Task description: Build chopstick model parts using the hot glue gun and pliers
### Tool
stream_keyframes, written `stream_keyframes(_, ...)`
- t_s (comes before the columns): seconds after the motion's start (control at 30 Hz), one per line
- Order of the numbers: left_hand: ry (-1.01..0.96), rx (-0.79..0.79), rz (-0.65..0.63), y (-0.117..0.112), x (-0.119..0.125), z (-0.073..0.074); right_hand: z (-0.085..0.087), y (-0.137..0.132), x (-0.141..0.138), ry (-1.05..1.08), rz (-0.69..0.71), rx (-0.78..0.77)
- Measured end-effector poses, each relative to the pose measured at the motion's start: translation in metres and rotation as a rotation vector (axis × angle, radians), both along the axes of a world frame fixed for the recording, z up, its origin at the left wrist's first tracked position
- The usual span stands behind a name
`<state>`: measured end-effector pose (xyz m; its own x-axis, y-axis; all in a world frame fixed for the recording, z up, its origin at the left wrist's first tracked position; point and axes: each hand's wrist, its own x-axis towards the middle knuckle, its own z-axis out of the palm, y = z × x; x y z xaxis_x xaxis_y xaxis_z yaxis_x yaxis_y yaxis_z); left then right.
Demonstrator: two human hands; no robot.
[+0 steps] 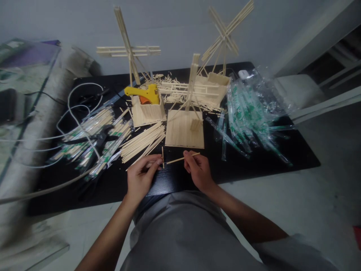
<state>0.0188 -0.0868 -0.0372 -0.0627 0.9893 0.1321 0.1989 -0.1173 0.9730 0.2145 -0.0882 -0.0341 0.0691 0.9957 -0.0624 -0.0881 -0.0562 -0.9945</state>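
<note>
Near the front edge of the black table, my left hand (143,173) pinches a short wooden stick (163,152) that stands nearly upright in the view. Another thin wooden stick (180,159) is gripped between the thumb and fingers of my right hand (197,169); its left end points toward the first stick. Just beyond my hands lies a square base made of sticks (180,131), carrying a windmill-like frame (193,75). Beside my left hand is a fan of loose sticks (143,141).
A yellow glue gun (145,92) rests on a stick-built box (149,111). Cutting pliers (98,141) and a white cable (67,109) lie over wrapped sticks at left. Green-printed plastic wrappers (248,109) heap at right. Two more windmill frames stand behind, among scattered stick offcuts (169,84).
</note>
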Motion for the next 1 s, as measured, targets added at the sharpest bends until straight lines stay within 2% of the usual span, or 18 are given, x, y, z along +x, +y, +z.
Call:
stream_keyframes(0.17, 0.000, -0.008, 0.002, -0.0004, -0.0022, -0.0017, 0.0001, 0.0002, 0.0000, -0.008, 0.007, 0.003)
stream_keyframes(0.47, 0.037, 0.012, -0.020, -0.0002, -0.0009, 0.0051, -0.0029, -0.0009, 0.0007, 0.003, 0.014, 0.003)
stream_keyframes(1.0, 0.147, 0.076, -0.079, -0.0030, -0.0050, 0.0024, -0.0013, -0.0007, 0.0011, -0.020, 0.018, -0.009)
